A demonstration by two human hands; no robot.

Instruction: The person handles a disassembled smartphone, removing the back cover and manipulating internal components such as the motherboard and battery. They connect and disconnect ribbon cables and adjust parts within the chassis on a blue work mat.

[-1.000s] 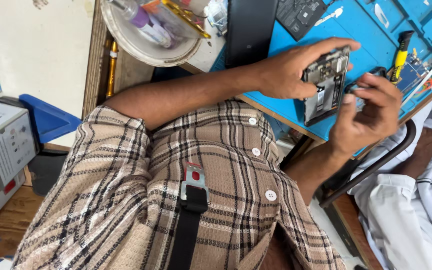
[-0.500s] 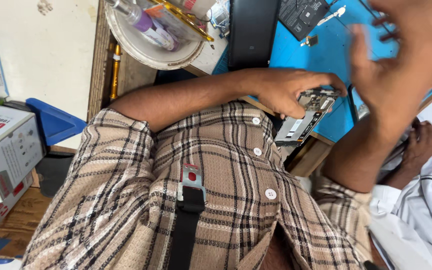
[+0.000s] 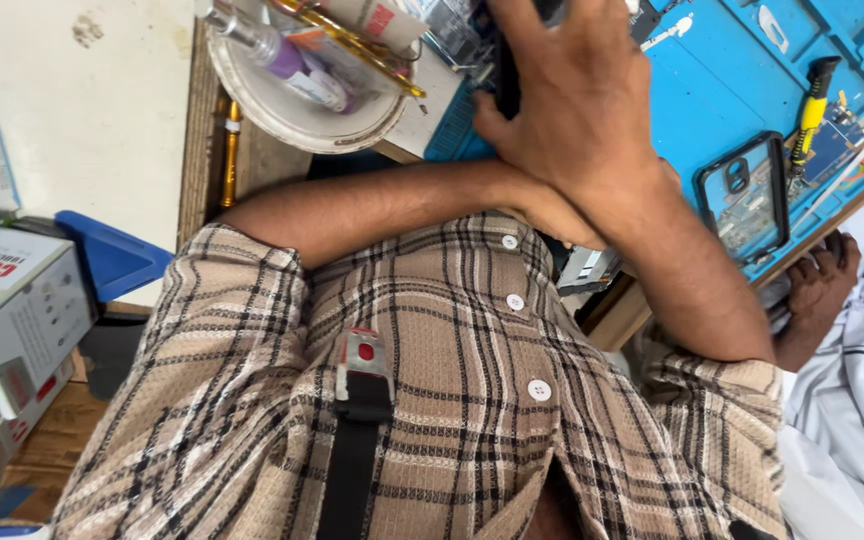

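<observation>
The right hand [image 3: 577, 105] lies flat, fingers spread, over a dark object at the blue mat's [image 3: 702, 110] left edge, against the picture's top; whether it grips anything cannot be told. The left hand [image 3: 542, 215] is tucked under the right wrist, mostly hidden, its grip unreadable. A phone case [image 3: 747, 195] lies near the mat's edge, right of the right forearm, with open mat between them. A yellow tool [image 3: 812, 115] lies further right. A white bowl [image 3: 302, 85] of bottles crowds the left, boxes [image 3: 12, 300] beyond it. Another person's hand [image 3: 817, 290] rests below the bench edge.
</observation>
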